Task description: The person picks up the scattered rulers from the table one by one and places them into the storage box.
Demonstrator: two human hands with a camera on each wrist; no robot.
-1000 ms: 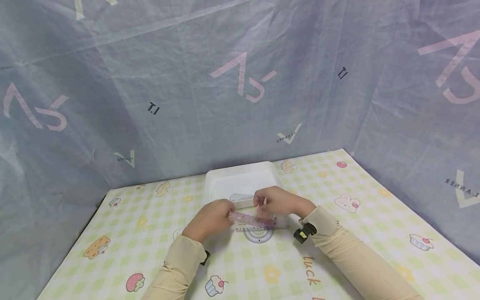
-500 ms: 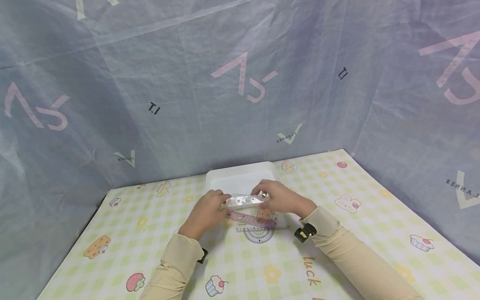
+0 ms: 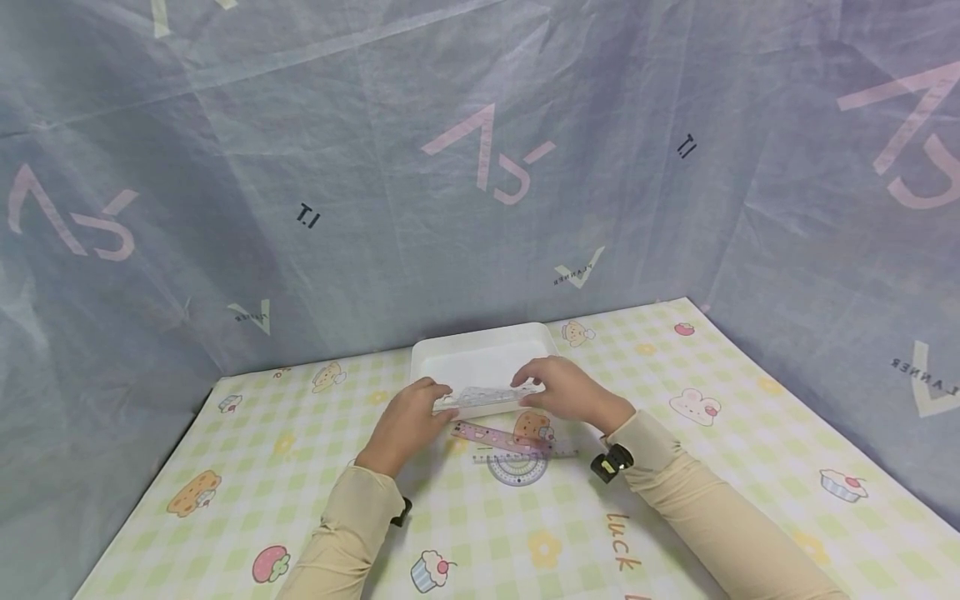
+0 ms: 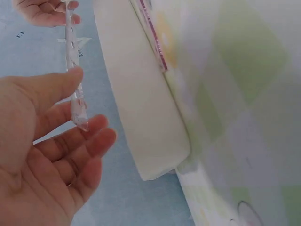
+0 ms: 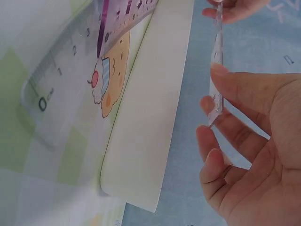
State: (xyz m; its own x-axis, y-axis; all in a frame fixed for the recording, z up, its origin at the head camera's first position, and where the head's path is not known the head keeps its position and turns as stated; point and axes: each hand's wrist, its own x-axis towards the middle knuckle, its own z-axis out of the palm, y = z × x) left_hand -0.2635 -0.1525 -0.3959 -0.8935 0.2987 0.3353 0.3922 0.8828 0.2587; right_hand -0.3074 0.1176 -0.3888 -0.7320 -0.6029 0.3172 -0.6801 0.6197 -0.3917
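Two bare hands work at one white tray (image 3: pixel 476 365) near the far edge of the table. Between them they hold one clear strip (image 4: pixel 72 52), seen nearly edge-on in both wrist views and set above the tray's near side. The left hand (image 3: pixel 405 423) pinches its left end between thumb and fingers; the right hand (image 3: pixel 567 392) pinches its right end the same way. Each hand's outer fingers bend loosely. In the head view, clear marked plastic shows between the hands at the tray's near wall; how many pieces overlap there cannot be told.

Three measuring pieces lie on the cloth (image 3: pixel 322 442) on the near side of the tray: one pink ruler (image 3: pixel 487 437), set aslant, its right end crossing one clear ruler (image 3: pixel 517 456), and one clear protractor (image 3: pixel 518 475), its rounded side toward the near edge. The right wrist view reads 0, 1, 2 and 3 on the clear ruler.

Two beige sleeves (image 3: pixel 697 508) reach in from the near side, with a black device (image 3: pixel 612 462) at each wrist. One printed grey-blue curtain (image 3: pixel 375 208) hangs at the far side.
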